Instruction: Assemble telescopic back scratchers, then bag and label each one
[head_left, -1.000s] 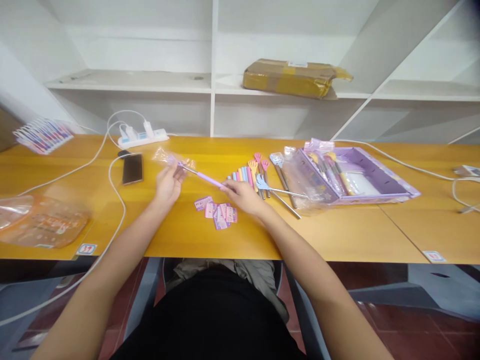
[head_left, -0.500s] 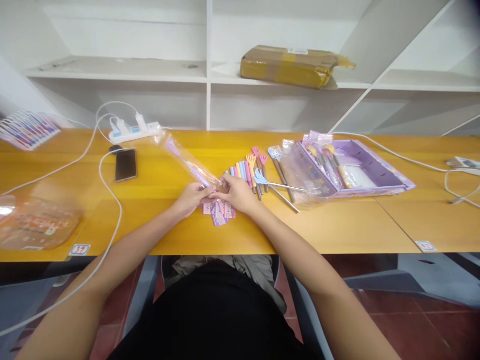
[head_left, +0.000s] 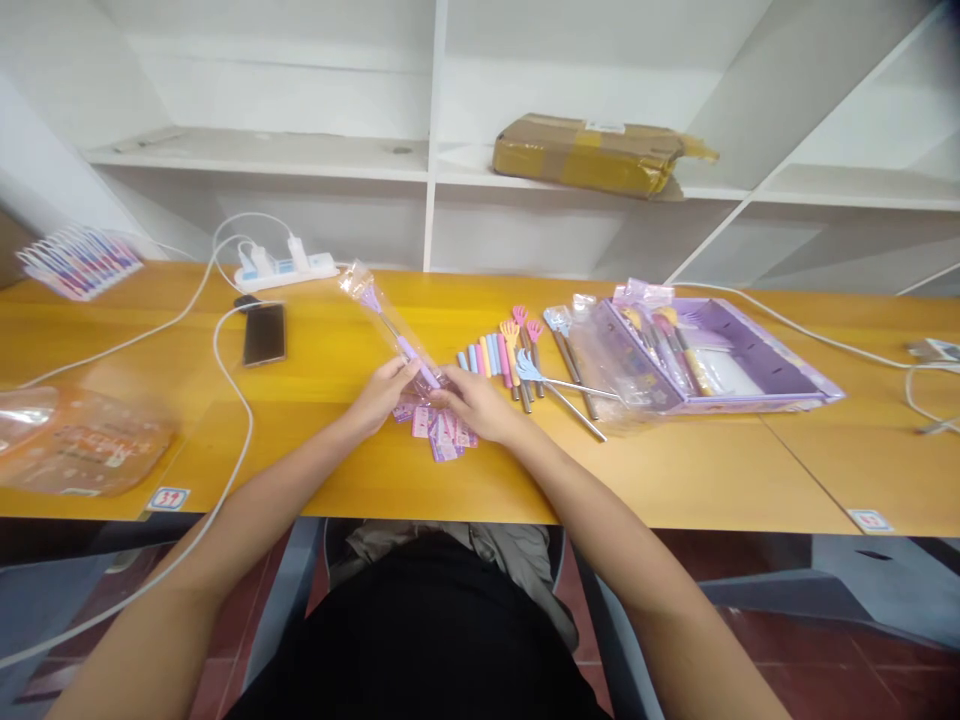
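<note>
A purple back scratcher (head_left: 411,352) lies inside a clear plastic sleeve (head_left: 351,281), slanting away to the upper left. My left hand (head_left: 384,396) pinches the near part of the sleeve from the left. On the other side my right hand (head_left: 480,402) has its fingers closed on the sleeve's near end. Small pink and purple cards (head_left: 444,440) lie on the table just below my hands. To the right are a row of coloured handles (head_left: 484,354), several pink and yellow back scratchers (head_left: 513,335), and a blue back scratcher (head_left: 529,368) with metal rods.
At the right a purple box (head_left: 757,345) holds bagged back scratchers (head_left: 675,350). A phone (head_left: 265,335), power strip (head_left: 289,270) and white cables are on the left, with an orange plastic bag (head_left: 90,440) nearer. A taped parcel (head_left: 589,155) sits on the shelf behind.
The sleeve with the purple back scratcher has turned slightly steeper, and my hands have moved a little apart along its near end. The camera view has shifted slightly.
</note>
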